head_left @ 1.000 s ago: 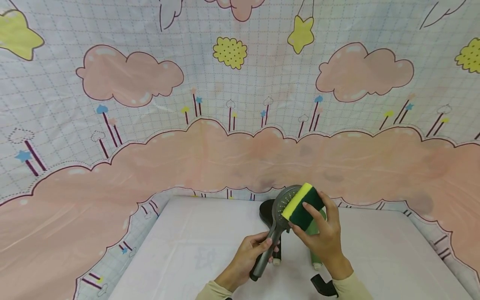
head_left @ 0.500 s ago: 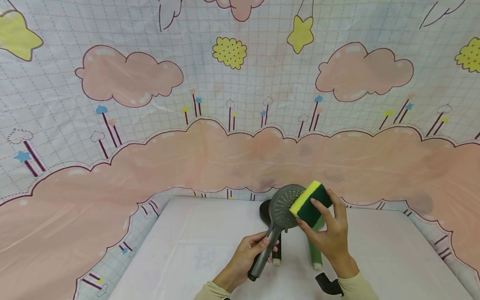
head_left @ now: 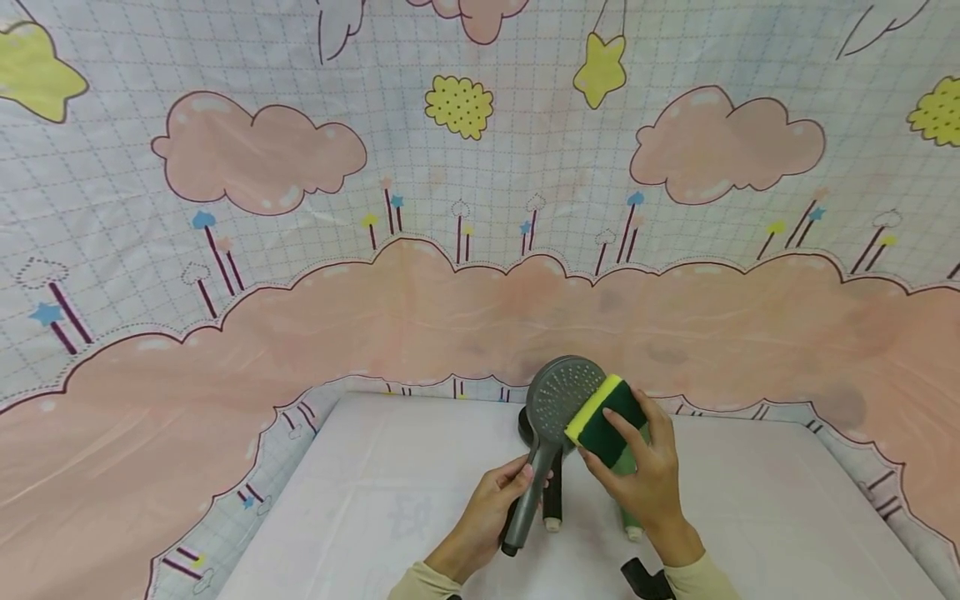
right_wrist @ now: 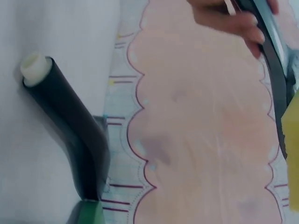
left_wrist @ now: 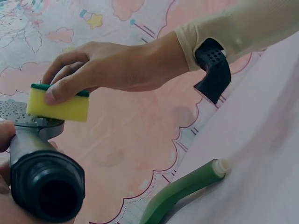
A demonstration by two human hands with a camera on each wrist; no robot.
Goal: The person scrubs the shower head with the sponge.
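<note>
My left hand [head_left: 480, 508] grips a grey shower head [head_left: 553, 404] by its handle, with the nozzle face turned up and towards the head camera. In my right hand [head_left: 652, 475] is a yellow sponge with a dark green scouring side [head_left: 611, 421], pinched between thumb and fingers. Its yellow side lies against the right part of the nozzle face. From the left wrist, the sponge [left_wrist: 58, 105] sits over the nozzles, and the open black end of the handle [left_wrist: 51, 191] points at the camera. The right wrist view shows only the sponge's edge [right_wrist: 292, 154].
Behind the raised shower head, a black shower head [head_left: 552, 500] lies on the white table [head_left: 360, 492], partly hidden. To its right lies a green one [head_left: 632, 521], mostly covered by the right hand and sponge. A patterned cloth [head_left: 480, 317] rises behind the table.
The sponge has moved right across the nozzle face and then back left. The grey shower head has risen slightly and turned its face more towards the head camera.
</note>
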